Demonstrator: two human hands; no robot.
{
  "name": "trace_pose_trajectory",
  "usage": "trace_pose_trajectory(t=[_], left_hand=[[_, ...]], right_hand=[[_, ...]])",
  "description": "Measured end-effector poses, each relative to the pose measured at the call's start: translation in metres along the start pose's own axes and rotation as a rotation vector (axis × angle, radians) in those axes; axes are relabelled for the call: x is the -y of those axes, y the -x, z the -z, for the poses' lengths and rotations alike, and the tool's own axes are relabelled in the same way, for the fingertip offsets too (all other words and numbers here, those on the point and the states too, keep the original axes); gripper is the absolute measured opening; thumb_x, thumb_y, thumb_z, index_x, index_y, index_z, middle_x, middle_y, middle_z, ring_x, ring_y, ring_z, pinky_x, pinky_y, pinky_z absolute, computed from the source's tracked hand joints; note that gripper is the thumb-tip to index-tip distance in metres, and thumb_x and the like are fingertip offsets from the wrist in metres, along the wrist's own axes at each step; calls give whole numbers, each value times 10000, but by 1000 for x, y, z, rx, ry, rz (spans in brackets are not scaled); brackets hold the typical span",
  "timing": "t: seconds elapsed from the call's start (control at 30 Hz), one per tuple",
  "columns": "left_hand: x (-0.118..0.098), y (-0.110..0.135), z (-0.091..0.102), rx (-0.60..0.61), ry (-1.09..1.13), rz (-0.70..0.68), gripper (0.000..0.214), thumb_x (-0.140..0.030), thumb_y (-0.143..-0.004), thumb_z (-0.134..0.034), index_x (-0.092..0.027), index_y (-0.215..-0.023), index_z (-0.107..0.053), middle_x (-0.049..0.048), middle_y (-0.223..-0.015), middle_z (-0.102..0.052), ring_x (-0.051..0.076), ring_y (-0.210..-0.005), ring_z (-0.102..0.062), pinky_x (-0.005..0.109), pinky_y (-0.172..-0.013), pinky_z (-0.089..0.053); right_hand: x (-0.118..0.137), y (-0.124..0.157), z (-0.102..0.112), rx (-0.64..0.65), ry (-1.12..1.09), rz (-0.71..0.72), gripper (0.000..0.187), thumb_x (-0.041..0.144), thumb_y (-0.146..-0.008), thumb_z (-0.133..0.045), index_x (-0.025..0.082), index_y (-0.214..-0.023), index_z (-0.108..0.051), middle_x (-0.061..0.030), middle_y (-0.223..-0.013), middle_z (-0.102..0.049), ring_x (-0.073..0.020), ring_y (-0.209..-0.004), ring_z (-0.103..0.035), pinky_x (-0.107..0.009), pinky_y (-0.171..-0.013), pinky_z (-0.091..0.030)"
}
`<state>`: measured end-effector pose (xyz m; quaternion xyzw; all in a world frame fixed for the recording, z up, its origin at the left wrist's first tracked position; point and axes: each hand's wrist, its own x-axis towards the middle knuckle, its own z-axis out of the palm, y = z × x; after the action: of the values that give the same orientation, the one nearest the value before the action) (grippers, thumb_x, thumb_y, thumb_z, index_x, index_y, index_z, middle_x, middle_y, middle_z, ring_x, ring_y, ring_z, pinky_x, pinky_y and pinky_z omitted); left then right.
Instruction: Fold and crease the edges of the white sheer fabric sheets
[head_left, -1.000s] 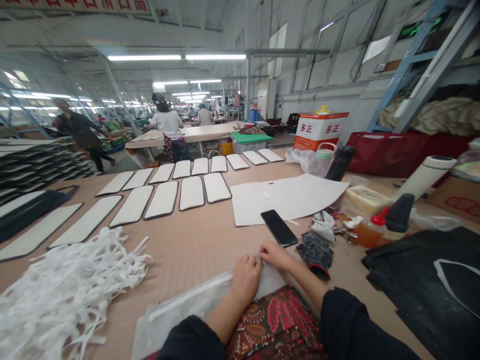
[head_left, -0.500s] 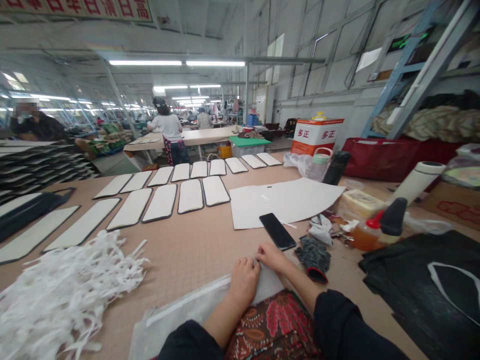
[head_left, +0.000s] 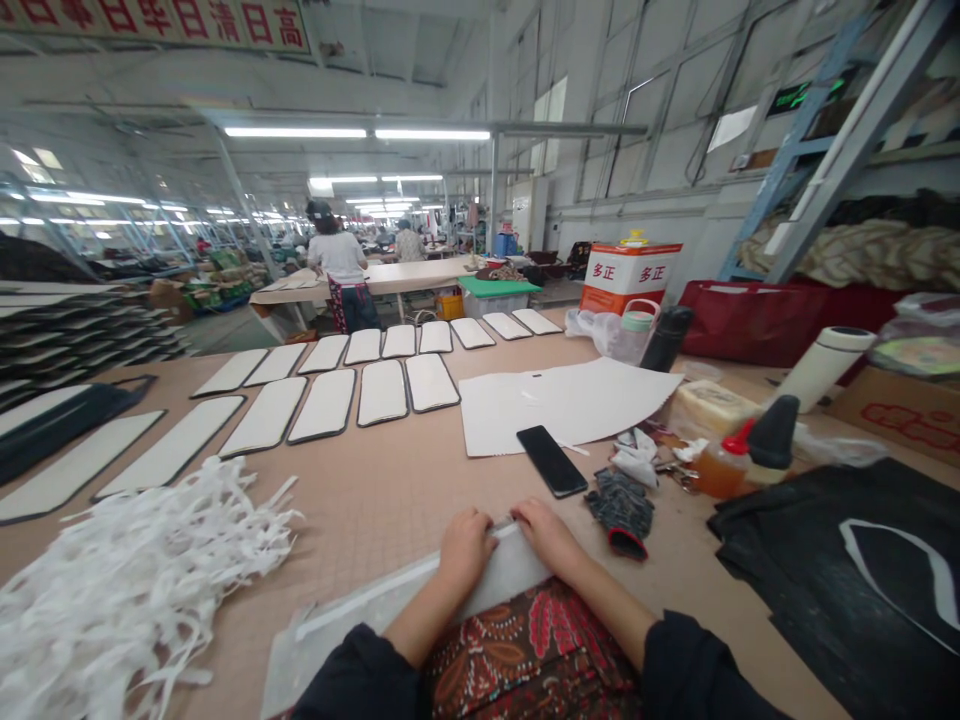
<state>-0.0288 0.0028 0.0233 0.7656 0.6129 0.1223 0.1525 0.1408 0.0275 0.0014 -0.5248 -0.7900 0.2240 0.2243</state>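
Note:
My left hand and my right hand rest side by side on the tan table, with the fingers of each curled over the top edge of a white fabric piece. That piece has a long folded strip running left along it, over a translucent sheet. Below it lies patterned red-brown cloth on my lap. Nearest my right hand are a black smartphone and a dark rubber-coated work glove.
Rows of black-edged white padded panels and a large white sheet cover the table's middle. A heap of white strips lies at left, black fabric at right. Bottles stand beyond. A co-worker stands at a far table.
My left hand has slid left along the fabric edge, and the hands now sit level and further apart. The view has tilted slightly, and the person at far left has gone.

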Motion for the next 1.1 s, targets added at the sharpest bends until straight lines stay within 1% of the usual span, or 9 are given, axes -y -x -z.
trace_pose_trajectory(t=[0.2,0.3,0.47,0.6,0.7,0.8,0.87,0.93,1.1], left_hand=[[3,7,5,-3,6,-38,156,-214,-787,-499,-183,-910,-590,40,-945,-568,162,-934,-509,254,-813,-366],[4,6,5,-9,9,-31,153,-202,-784,-502,-180,-908,-589,40,-936,-571,158,-915,-519,250,-800,-375],[5,7,3,-34,0,-39,127,-203,-794,-509,-182,-888,-593,38,-931,-574,157,-903,-525,252,-789,-385],[6,10,1,-49,-32,-107,124,-211,-831,-486,-190,-872,-601,29,-919,-575,158,-900,-515,263,-793,-382],[8,13,-2,-49,-82,-196,169,-218,-868,-440,-201,-861,-608,27,-893,-571,165,-886,-502,284,-792,-378],[14,16,-4,-76,-208,-327,175,-214,-882,-424,-200,-895,-598,33,-888,-561,170,-864,-490,294,-766,-389],[21,20,-3,-84,-285,-367,160,-210,-880,-433,-193,-900,-591,33,-885,-555,166,-842,-489,289,-742,-399],[28,26,1,-70,-314,-359,139,-203,-874,-449,-185,-879,-587,30,-882,-553,161,-831,-489,281,-729,-403],[42,43,14,-21,-317,-331,137,-187,-869,-448,-182,-852,-584,39,-890,-552,162,-842,-481,276,-734,-397]], right_hand=[[3,-2,7,50,74,52,257,56,-712,-408,165,-891,-558,-65,-960,-552,-173,-962,-485,-273,-858,-371],[8,-2,8,60,105,12,245,46,-706,-405,164,-866,-548,-59,-929,-551,-168,-923,-490,-263,-832,-376],[20,3,4,43,166,62,296,52,-750,-380,165,-960,-556,-71,-990,-558,-178,-988,-472,-268,-863,-357],[25,6,0,19,184,93,353,47,-773,-379,180,-1047,-558,-70,-1031,-562,-182,-1018,-462,-271,-868,-360],[24,7,-1,32,232,165,273,87,-813,-400,201,-969,-593,-56,-991,-572,-185,-988,-470,-283,-847,-374],[22,12,0,54,295,240,187,136,-833,-441,199,-902,-603,-48,-951,-579,-183,-955,-477,-287,-831,-382],[23,16,3,71,337,267,172,139,-834,-451,190,-908,-598,-56,-959,-579,-183,-956,-477,-287,-829,-385],[27,19,6,90,383,280,183,129,-836,-444,180,-932,-591,-68,-969,-577,-188,-959,-477,-289,-824,-387],[43,23,6,155,489,312,304,119,-844,-392,180,-1103,-539,-104,-1023,-568,-232,-991,-458,-328,-808,-386]])
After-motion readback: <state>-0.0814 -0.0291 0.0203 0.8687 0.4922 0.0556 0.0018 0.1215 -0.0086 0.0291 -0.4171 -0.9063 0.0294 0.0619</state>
